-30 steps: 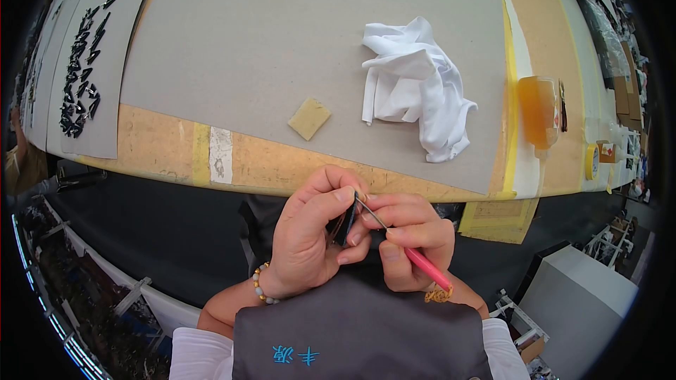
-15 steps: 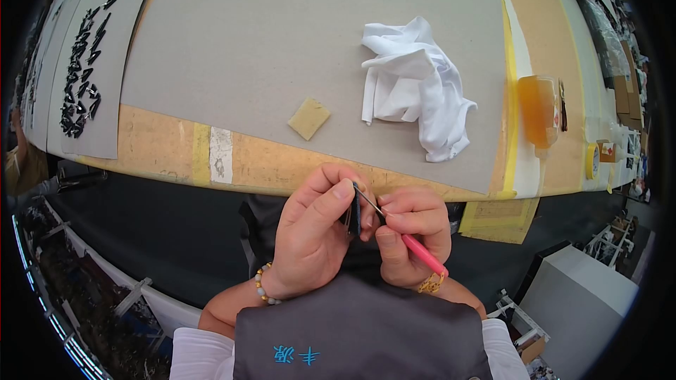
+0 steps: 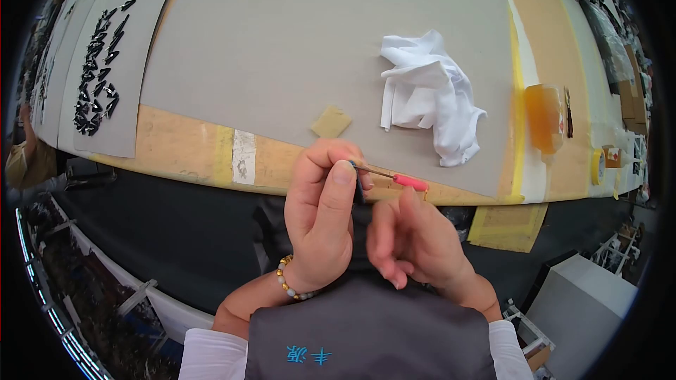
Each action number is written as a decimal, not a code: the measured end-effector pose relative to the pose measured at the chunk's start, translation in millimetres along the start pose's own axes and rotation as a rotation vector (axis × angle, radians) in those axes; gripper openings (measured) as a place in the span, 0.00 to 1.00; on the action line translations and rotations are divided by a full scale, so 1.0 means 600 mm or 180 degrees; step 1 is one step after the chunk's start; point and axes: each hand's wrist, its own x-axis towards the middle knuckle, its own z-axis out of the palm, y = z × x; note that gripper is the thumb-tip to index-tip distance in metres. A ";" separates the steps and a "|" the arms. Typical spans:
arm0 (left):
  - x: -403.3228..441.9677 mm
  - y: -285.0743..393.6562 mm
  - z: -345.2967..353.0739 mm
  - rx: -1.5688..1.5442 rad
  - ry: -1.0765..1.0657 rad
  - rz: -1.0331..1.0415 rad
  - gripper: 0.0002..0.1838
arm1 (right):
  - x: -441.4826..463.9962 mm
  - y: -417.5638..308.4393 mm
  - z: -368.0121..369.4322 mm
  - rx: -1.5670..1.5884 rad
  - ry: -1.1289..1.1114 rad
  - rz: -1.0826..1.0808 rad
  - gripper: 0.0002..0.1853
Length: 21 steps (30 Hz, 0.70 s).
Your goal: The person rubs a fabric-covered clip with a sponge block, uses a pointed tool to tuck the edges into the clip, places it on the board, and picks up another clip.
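Note:
My left hand (image 3: 325, 211) is closed, with thumb and fingers pinching a small dark blue strip-like piece (image 3: 360, 190), mostly hidden by the fingers. Beside the thumb tip, a thin metal shaft runs from this pinch to the pink handle (image 3: 410, 183) of a slim pointed tool. Just below that handle is my right hand (image 3: 420, 239), its fingers loosely bent and apart with nothing between them. One right fingertip is close to the handle; whether it touches cannot be made out.
A tan square pad (image 3: 331, 122) and a crumpled white cloth (image 3: 434, 98) lie on the grey board (image 3: 282, 49). An amber container (image 3: 543, 118) and yellow tape roll (image 3: 598, 167) stand at right. Several small black pieces (image 3: 95, 77) lie at left, near another person's arm (image 3: 28, 134).
My right hand has let go of the pink-handled tool and dropped lower, its fingers opening. The tool now points out from my left hand, lying flatter. The whole view has shifted slightly.

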 end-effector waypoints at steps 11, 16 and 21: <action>0.004 0.002 0.004 -0.0662 0.0229 -0.0455 0.07 | 0.036 0.016 -0.021 -0.3176 0.0948 -0.2399 0.12; 0.006 0.010 0.004 -0.0748 0.0123 -0.0558 0.07 | 0.025 0.008 -0.003 -0.2472 0.0973 -0.1815 0.06; 0.004 0.015 0.009 -0.0699 0.0226 -0.0649 0.08 | 0.024 0.005 0.004 -0.2517 0.0999 -0.1715 0.06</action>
